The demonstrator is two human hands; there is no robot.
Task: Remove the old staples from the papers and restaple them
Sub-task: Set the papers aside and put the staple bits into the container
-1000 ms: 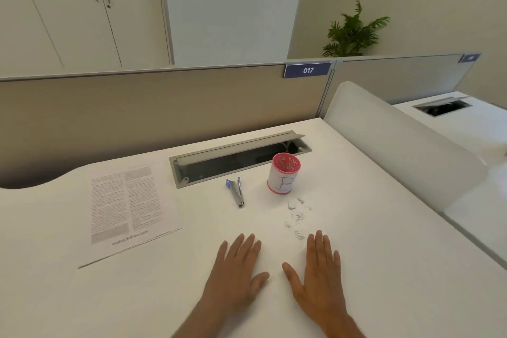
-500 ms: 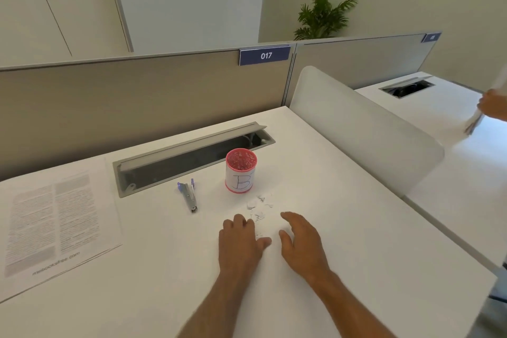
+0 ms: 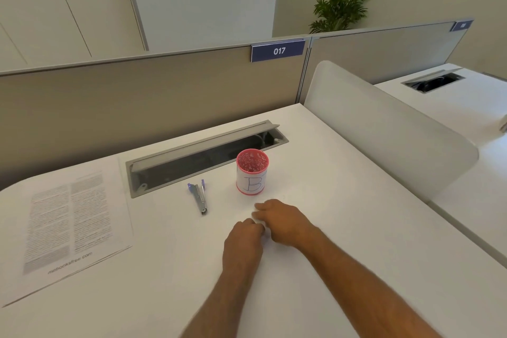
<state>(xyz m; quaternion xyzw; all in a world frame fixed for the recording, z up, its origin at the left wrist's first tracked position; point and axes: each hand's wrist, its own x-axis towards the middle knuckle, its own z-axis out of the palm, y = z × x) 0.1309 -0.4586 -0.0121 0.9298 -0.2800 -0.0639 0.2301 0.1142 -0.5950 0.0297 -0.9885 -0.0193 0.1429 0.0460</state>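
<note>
White desk surface (image 3: 356, 228) carries everything, and nearest the viewer two bare forearms reach forward across it. Just in front of the red cup (image 3: 252, 172), on its near side, the left hand (image 3: 242, 244) and the right hand (image 3: 285, 221) lie knuckles-up, almost touching each other; both have their fingers curled down toward the desktop, and whether either pinches anything underneath cannot be told (the fingertips are hidden). Level with those hands and well to the left of the cup lie the papers (image 3: 68, 225), a printed sheet flat on the desk with two columns of text. Just left of the cup lies the stapler (image 3: 200, 197), a slim metal one with purple ends, touched by neither hand. The cup itself stands upright, a white label with a hand-drawn B on its side. Directly behind it an open grey cable tray (image 3: 203, 156) is sunk into the desk, and farther back a beige partition bears a blue 017 sign (image 3: 278, 50).
</note>
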